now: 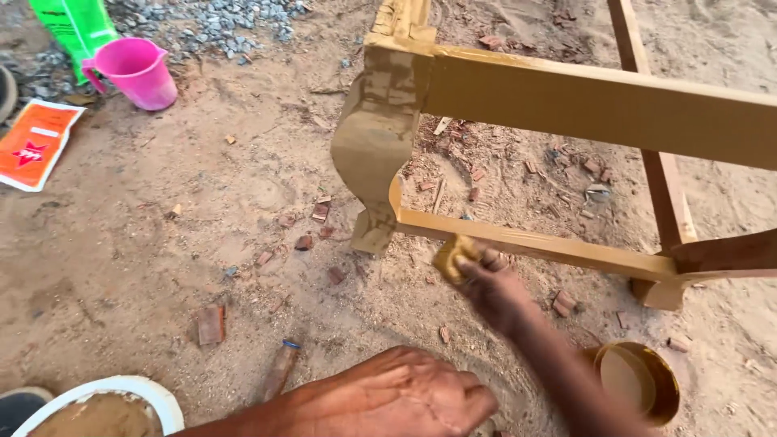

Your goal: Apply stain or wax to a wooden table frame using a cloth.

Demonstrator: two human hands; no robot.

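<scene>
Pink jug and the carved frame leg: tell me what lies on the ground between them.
In the head view, only sandy ground with small brick chips lies between the pink jug and the carved leg.

The wooden frame (pixel 583 101) runs off the top and right edges. The white bowl (pixel 121 388) is cut by the bottom edge. The right hand (pixel 494 287) hides most of its yellow pad (pixel 453 255).

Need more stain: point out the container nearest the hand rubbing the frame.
The small round tin of ochre stain, right beside that arm; the pink jug sits far off.
</scene>
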